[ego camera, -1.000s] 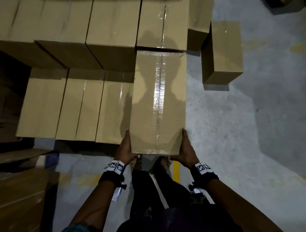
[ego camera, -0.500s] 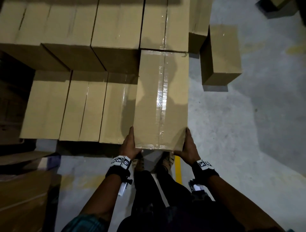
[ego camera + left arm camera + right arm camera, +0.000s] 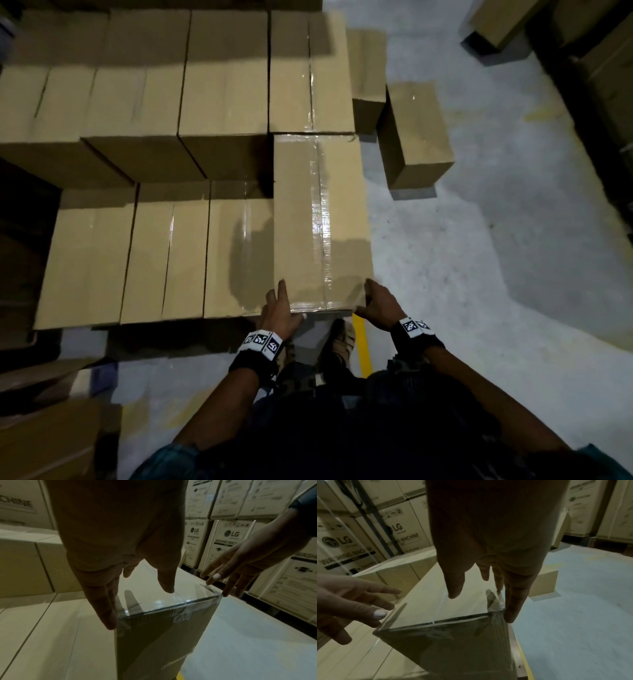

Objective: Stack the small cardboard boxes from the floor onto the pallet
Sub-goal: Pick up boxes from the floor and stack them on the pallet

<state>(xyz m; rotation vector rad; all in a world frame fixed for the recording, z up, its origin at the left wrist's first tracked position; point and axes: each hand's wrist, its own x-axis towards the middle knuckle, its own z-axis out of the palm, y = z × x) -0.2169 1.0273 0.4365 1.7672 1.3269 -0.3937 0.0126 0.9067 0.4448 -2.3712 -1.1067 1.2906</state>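
— Both hands have let go since the earlier frame: the box (image 3: pixel 320 222) now sits set down, its far end against the upper tier of boxes (image 3: pixel 222 75) at the top of the frame, and it has slid a little farther in.

— Where exactly is it?

— Centre of the head view, at the right end of the stack, lying on the lower row (image 3: pixel 164 260) and touching the row's rightmost box along its left side. Its taped seam runs lengthwise.

— And the grip?

— Left hand (image 3: pixel 279 313) is wide, fingers straight, fingertips beside the box's near left corner. Right hand (image 3: pixel 378 303) is likewise loose, fingers spread at the near right corner; the wrist views show fingertips just at the edges, holding nothing.

— Anything else on the floor (image 3: pixel 479 257)?

— Two more boxes at the upper right, one standing apart (image 3: pixel 416 137), one (image 3: pixel 366 78) tucked against the stack. Printed cartons (image 3: pixel 229 536) fill the background of the wrist views.
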